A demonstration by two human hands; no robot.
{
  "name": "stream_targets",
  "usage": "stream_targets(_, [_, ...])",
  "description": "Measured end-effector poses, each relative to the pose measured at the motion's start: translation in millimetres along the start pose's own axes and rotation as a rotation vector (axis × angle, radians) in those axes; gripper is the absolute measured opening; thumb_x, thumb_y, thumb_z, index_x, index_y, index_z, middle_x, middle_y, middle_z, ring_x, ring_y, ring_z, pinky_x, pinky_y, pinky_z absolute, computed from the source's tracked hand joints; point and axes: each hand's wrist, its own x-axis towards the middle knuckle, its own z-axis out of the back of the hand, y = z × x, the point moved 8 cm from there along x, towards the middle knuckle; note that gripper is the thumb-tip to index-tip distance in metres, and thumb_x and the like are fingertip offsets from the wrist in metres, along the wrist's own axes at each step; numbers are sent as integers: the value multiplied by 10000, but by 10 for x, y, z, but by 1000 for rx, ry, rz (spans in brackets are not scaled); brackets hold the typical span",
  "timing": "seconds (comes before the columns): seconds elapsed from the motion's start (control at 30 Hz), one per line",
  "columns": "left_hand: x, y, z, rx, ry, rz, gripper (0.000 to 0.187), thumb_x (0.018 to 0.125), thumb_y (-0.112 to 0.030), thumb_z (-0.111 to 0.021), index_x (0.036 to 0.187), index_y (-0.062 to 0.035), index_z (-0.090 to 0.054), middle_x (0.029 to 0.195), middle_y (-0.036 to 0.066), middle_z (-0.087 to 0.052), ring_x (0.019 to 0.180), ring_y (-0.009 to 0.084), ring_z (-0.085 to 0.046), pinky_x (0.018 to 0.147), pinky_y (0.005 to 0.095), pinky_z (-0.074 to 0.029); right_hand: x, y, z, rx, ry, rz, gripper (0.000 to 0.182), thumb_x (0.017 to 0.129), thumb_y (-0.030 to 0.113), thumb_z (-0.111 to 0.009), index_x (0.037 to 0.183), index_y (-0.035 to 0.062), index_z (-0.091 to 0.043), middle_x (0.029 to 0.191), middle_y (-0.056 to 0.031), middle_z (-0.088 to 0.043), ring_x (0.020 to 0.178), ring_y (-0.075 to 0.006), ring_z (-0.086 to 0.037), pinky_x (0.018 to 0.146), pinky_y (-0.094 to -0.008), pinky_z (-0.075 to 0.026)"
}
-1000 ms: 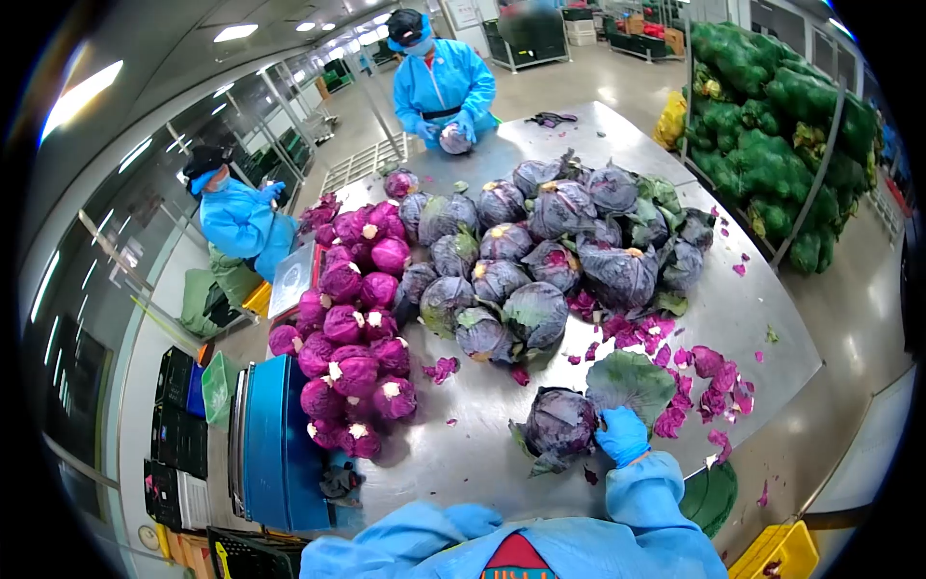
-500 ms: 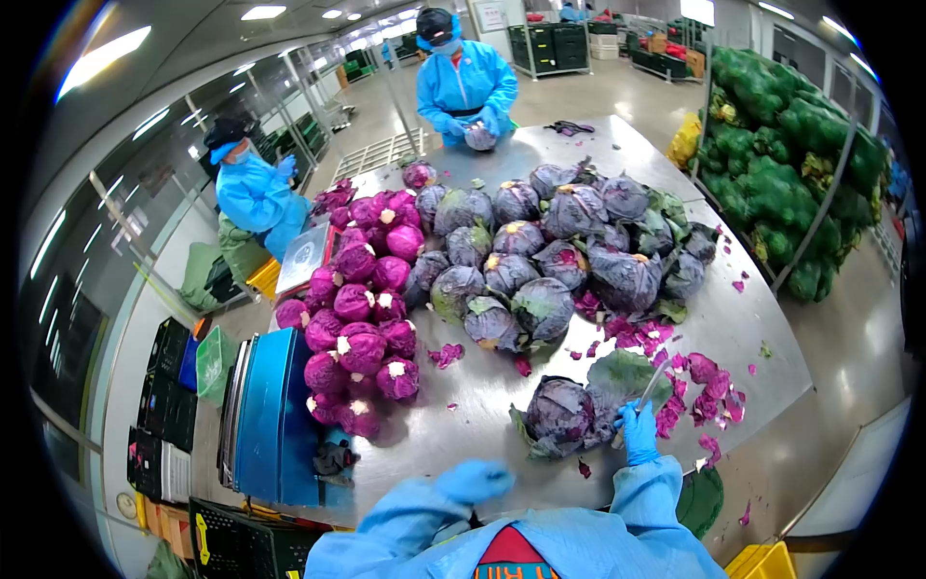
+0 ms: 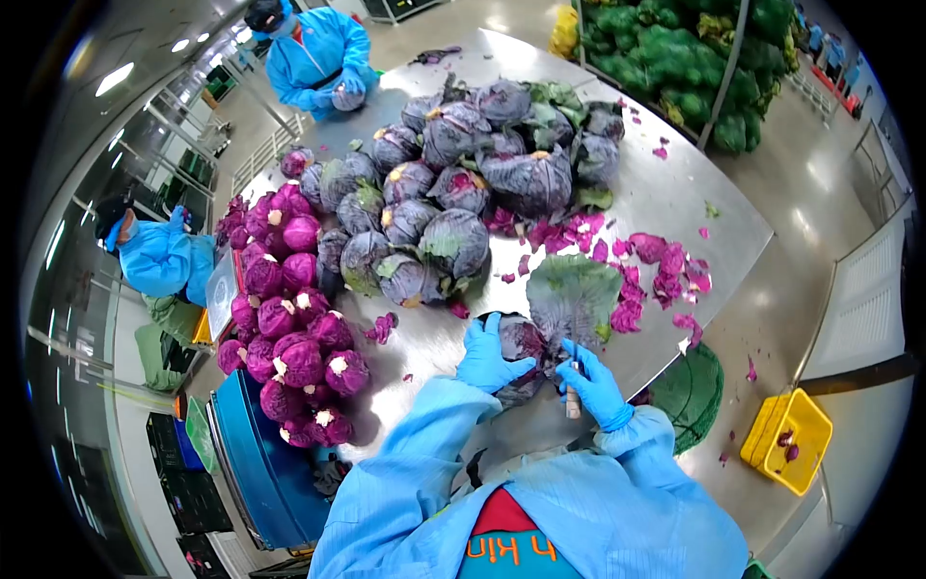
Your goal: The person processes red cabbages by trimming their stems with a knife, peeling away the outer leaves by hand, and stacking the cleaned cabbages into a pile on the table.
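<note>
A red cabbage (image 3: 522, 340) lies on the near part of the metal table (image 3: 719, 232), a large outer leaf (image 3: 574, 289) spread out beyond it. My left hand (image 3: 488, 361), in a blue glove, grips its left side with thumb and fingers apart around it. At the right side of the head, my gloved right hand (image 3: 598, 390) is closed on a knife (image 3: 573, 398). Its handle pokes out below the fingers, while the blade is hidden. Trimmed purple cabbages (image 3: 297, 359) are piled to the left, and untrimmed dark heads (image 3: 454, 241) fill the middle of the table.
Purple leaf scraps (image 3: 627, 314) are strewn to the right. A blue bin (image 3: 265, 463) stands by the table's left edge. On the floor at right are a green net bag (image 3: 690, 396) and a yellow crate (image 3: 791, 439). One person (image 3: 313, 63) works across the table, another (image 3: 154, 251) at left.
My left hand has moved forward and right from above the near table edge onto the cabbage. My right hand has brought the knife in against the head. The view has turned right and down.
</note>
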Motion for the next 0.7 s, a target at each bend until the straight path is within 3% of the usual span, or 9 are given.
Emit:
stream_targets(0.17, [-609,-22,154,21,-100,93,1019,478,-470,-864,1273,-48,-386,1214,241,-397,1144,410,-394,969,470,-392,296,-110,-218,-438,-41,200,483,880,210,-671,1320,86,-515,862,-2,-580,700,-83,-545,633,-262,-493])
stream_targets(0.27, [-715,-38,79,62,-114,57,973,519,-551,-821,1238,-15,-443,1185,267,-452,1057,421,-477,890,488,-411,332,-110,-393,-713,-64,378,469,883,251,-644,1280,30,-527,1092,-162,-635,973,-216,-614,870,-337,-477])
stream_targets(0.3, [-715,-52,108,44,-184,-15,954,516,-518,-841,1230,-9,-465,1140,262,-472,1050,421,-482,912,486,-408,358,-66,-453,-535,-7,129,462,871,233,-665,1261,17,-542,1109,-140,-638,996,-197,-607,893,-330,-475])
stream_targets(0.37, [-600,-144,287,-93,-349,-27,833,595,-534,-782,1176,8,-531,1125,240,-523,1033,404,-515,868,480,-425,445,36,-518,-395,84,150,463,804,140,-739,1223,33,-576,1110,-81,-637,988,-155,-590,868,-297,-485])
stream_targets(0.47, [-346,-218,339,-221,-261,-34,528,582,-427,-738,932,-41,-652,997,192,-583,977,373,-511,870,463,-424,776,-71,-295,-473,-17,171,583,709,167,-822,1202,-3,-561,1030,-59,-604,900,-148,-560,814,-287,-485])
stream_targets(0.53, [-255,-278,288,-95,9,172,762,550,-380,-745,1181,-15,-522,1169,219,-492,1077,390,-462,933,467,-395,984,34,-240,-687,12,208,400,715,151,-785,1040,29,-585,911,-32,-576,830,-129,-533,724,-270,-466])
stream_targets(0.6, [-203,-322,122,-8,53,57,927,541,-406,-777,1294,-10,-410,1280,202,-427,1180,375,-424,992,465,-361,1179,-118,-184,-500,136,-6,336,717,125,-755,996,40,-588,832,-12,-554,737,-114,-514,651,-266,-451])
stream_targets(0.63, [-238,-356,121,58,56,30,978,533,-433,-791,1316,-11,-386,1302,192,-422,1217,365,-406,1018,467,-335,1189,-56,-281,-476,150,-41,200,743,86,-687,905,43,-578,701,6,-519,608,-82,-469,547,-248,-402])
stream_targets(0.7, [-238,-336,77,131,112,36,1086,505,-506,-820,1353,-16,-350,1342,172,-411,1274,337,-380,1055,485,-284,1277,-77,-331,-444,212,-50,166,754,79,-673,889,43,-585,685,8,-515,587,-85,-471,525,-247,-397])
